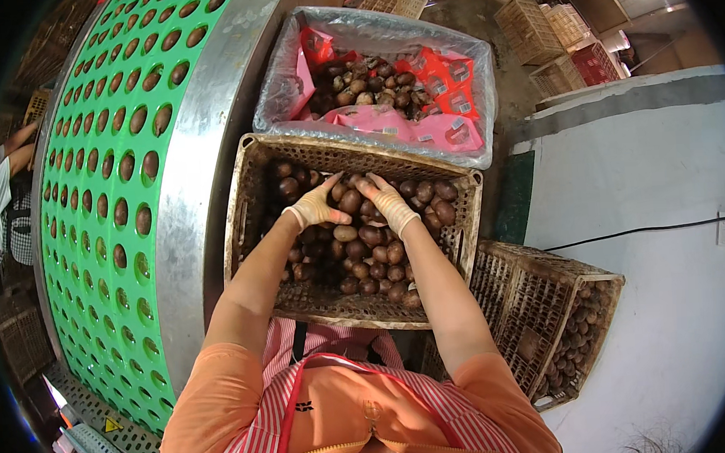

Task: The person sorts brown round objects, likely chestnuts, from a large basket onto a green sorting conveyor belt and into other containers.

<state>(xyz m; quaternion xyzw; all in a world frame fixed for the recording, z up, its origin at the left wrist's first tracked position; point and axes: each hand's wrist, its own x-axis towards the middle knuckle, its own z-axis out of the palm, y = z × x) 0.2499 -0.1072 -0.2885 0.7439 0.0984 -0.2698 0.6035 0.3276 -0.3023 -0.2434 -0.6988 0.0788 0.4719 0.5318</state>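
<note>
Presently, left hand [315, 206] and right hand [390, 205], fingers parted, touch fruits [371, 236], lined crate [374, 146] beyond, green conveyor [130, 189] leftward, pale wall [625, 169] rightward.

Illumination is moderate and diffuse at the brown lattice crate [241, 188]; small highlights mark the round brown fruit [371, 236] inside, while deep shadow fills the crate's left interior. Left of the crate, the metal border strip [193, 170] carries a broad pale sheen, and the green cup panel [107, 259] shows bright glints. Beyond the crate, the clear plastic liner [409, 37] returns scattered glare. Right of it, the white wall [642, 184] is bright. Far left of the crate is dimmer. Fisheye distortion bends outlying edges; the periphery falls to black. Detail softens outward from the crate.
</note>
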